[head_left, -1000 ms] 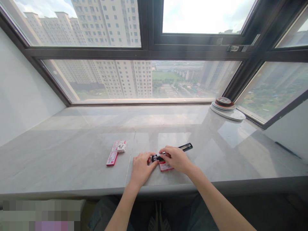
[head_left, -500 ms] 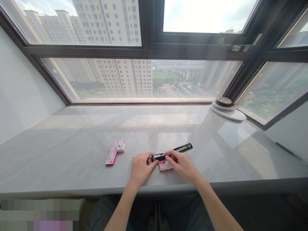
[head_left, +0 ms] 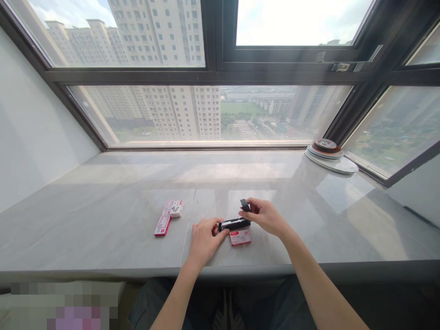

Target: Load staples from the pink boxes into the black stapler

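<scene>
A black stapler (head_left: 234, 223) lies on the grey stone window ledge (head_left: 103, 220). My left hand (head_left: 205, 239) pinches its near left end and holds it down. My right hand (head_left: 266, 215) grips the stapler's hinged top arm (head_left: 244, 205), which is swung up and stands above the base. A small red-and-white staple box (head_left: 240, 237) lies just in front of the stapler, between my two hands.
Two more red-and-white staple boxes (head_left: 169, 215) lie to the left of my left hand. A stack of round flat plates (head_left: 329, 154) sits at the far right corner by the window. The ledge's front edge runs just below my wrists.
The stapler's top arm lay flat and stretched out to the right; my right hand has swung it up and back toward the base. The left hand has stayed at the stapler's left end.
</scene>
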`<state>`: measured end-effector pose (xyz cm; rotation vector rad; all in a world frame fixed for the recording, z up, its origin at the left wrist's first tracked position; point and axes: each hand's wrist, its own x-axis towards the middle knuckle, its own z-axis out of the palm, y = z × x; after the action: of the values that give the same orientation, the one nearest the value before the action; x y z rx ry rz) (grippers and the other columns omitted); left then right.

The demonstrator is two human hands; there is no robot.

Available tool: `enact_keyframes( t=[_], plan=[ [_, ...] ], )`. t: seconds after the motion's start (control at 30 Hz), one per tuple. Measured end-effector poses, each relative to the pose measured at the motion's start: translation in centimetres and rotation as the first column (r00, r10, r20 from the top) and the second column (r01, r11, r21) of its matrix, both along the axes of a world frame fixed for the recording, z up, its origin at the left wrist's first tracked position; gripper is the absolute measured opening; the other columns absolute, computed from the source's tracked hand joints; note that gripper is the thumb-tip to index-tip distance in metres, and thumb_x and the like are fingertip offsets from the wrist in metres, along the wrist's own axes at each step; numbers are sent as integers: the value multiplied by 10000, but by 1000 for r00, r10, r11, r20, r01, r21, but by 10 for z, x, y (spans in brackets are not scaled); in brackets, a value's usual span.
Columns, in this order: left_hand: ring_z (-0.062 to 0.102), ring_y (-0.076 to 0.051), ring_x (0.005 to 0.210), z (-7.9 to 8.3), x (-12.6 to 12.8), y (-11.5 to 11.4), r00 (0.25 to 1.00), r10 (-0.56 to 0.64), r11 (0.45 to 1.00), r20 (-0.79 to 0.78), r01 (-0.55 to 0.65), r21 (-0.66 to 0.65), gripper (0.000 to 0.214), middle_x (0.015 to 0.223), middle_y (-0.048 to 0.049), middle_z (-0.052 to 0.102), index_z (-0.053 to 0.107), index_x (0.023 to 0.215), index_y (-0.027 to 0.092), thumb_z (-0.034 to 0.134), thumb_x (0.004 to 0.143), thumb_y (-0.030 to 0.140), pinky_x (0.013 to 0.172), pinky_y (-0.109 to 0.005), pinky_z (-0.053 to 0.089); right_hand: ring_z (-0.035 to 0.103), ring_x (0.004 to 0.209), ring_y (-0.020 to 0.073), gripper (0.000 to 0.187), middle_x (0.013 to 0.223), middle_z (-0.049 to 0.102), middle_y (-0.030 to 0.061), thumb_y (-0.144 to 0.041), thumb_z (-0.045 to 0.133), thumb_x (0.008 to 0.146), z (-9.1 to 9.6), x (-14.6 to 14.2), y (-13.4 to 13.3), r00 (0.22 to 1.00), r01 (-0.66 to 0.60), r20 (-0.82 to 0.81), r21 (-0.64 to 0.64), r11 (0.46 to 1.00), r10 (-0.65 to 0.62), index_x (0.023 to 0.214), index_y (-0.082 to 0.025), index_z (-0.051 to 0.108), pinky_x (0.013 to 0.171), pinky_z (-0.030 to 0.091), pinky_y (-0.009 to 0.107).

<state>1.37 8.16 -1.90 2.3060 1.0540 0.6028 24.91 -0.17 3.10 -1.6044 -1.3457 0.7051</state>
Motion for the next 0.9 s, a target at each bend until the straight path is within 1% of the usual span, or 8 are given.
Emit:
enact_keyframes(
  t=[0.2,0.33,0.43,0.5,0.57,0.63,0.7,0.9],
  plan=[
    [606,-209,822,-4,1,2,1000,3,1000,-1,-3,12,231,750,34,645,710,1058,331,667,889,482,778,-329,340,453,611,117,258,646,529,-50,-449,769,830,-3,-29,14,914,-56,399,-68,996,79,867,-213,671,567,241,249],
    [610,-216,830,-4,-1,2,1000,12,1000,0,-12,26,176,766,27,640,682,995,295,684,869,416,787,-335,360,516,677,137,140,731,616,-18,-309,765,811,-2,-36,13,853,-62,509,-115,991,113,901,-218,706,589,248,257],
    [615,-211,842,5,-1,-6,996,32,999,82,-35,35,222,819,15,639,635,1106,271,626,890,319,850,-360,399,510,637,140,138,674,593,-21,-339,657,904,4,-25,6,866,-117,464,-173,978,186,930,-221,722,583,265,265],
    [613,-209,882,14,2,-16,988,-36,998,148,29,47,248,900,-10,655,620,1116,254,535,890,199,897,-378,422,529,667,148,196,712,614,-13,-390,627,926,4,-13,1,888,-96,431,-166,981,160,955,-219,719,595,288,261],
    [603,-223,1004,23,10,-26,962,-225,974,155,216,70,393,1060,-37,678,640,1116,267,471,817,76,955,-393,433,542,708,155,237,766,630,-5,-438,656,900,0,1,-2,915,-12,398,-130,991,63,964,-216,708,609,310,254],
    [560,-240,1159,29,17,-33,895,-433,901,102,426,83,573,1246,-21,659,665,1161,315,453,724,11,1029,-409,422,515,671,148,295,722,590,-17,-489,690,866,-8,12,-6,936,85,350,-108,991,-42,963,-210,703,595,312,250],
    [512,-246,1255,30,19,-32,850,-525,850,41,521,75,691,1365,18,613,662,1225,370,450,685,-7,1081,-419,402,445,587,130,367,618,490,-45,-541,708,842,-18,19,-10,956,144,271,-114,983,-109,975,-199,709,554,290,246],
    [506,-295,1251,17,-9,-4,956,-291,953,-38,293,84,684,1344,-46,577,565,1399,364,627,748,164,1083,-448,401,350,434,94,638,593,427,-65,-697,589,893,-45,6,-35,966,101,-211,-230,968,-151,1305,-212,628,397,289,217]
  ],
)
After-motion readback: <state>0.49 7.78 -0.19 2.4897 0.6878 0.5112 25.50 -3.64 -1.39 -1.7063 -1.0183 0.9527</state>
